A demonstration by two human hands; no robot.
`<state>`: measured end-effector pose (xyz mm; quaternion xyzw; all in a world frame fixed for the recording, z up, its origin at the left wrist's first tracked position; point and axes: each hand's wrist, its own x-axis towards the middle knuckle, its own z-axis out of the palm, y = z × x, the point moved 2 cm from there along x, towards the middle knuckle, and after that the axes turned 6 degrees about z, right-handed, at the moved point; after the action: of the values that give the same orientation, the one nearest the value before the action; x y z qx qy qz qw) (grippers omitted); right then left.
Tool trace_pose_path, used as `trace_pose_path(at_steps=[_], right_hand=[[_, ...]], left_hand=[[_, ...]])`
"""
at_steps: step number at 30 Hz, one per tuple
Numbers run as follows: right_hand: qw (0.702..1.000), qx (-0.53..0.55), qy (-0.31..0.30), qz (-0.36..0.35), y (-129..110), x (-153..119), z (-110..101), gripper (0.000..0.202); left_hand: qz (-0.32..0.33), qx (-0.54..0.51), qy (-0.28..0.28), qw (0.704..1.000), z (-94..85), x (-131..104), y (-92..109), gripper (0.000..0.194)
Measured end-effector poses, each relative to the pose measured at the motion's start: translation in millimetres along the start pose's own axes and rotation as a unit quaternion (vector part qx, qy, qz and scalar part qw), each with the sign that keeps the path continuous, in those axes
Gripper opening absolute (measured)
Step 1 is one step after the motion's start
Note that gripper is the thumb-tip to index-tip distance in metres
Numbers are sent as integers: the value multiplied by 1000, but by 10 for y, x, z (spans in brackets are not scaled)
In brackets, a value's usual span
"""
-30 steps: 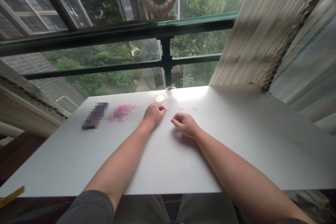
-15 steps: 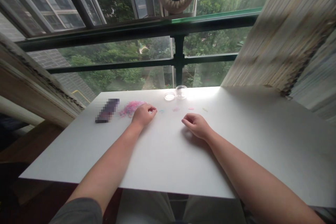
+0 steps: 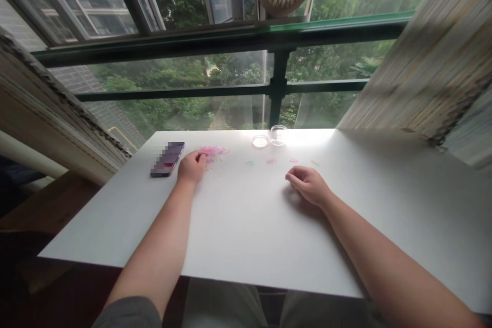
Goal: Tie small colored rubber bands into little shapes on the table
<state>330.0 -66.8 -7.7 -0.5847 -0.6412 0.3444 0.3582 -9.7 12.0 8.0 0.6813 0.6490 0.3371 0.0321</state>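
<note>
A loose pile of small, thin pink and pastel pieces (image 3: 215,151) lies on the white table (image 3: 230,225). At the pile's left edge is my left hand (image 3: 191,166), its fingers closed together; whatever they hold is too small or hidden to make out. My right hand (image 3: 310,184) hovers low or rests over the table, thumb and fingers curled together, their inside hidden. Beyond it runs a row of small groups: bluish pieces (image 3: 250,163), pinkish-purple pieces (image 3: 271,161), pink pieces (image 3: 293,160) and pale yellow-green pieces (image 3: 315,163).
A clear round tub (image 3: 279,135) and a clear round lid (image 3: 260,141) stand at the table's back edge. Left of my left hand lies a phone (image 3: 169,159), partly pixelated. Behind the table are a green railing (image 3: 230,36) and windows, with curtains on both sides.
My left hand has moved left, from beside the bluish pieces to the left side of the pile. My right hand keeps its place and pose. The whole view has shifted slightly.
</note>
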Motion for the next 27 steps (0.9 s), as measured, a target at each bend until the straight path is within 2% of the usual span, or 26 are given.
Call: trace_pose_path(at_steps=[6,13,16,19,23,27], right_hand=[[999,38,-3,12,2,0,-13,23],[999,32,-9,11,8,-2,-13,24],[1000,20,-8,5,1,1,-7,25],[1000,1,-9,-3,-7,4,6,25],[1000,-23,-12,-5,-11,1,18,24],[999,-31,-14,-7,-17,-5,21,23]], left_hand=[[30,-2,-30,999,60,6,-39,27],[81,-7,-13,997,73,4,17,25],[102,16,1,995,88,-2,84,26],[135,64,1,989,185,-25,214,28],[107,120,-37,986,328,-43,340,28],[82,144,-49,985,328,-34,367,21]])
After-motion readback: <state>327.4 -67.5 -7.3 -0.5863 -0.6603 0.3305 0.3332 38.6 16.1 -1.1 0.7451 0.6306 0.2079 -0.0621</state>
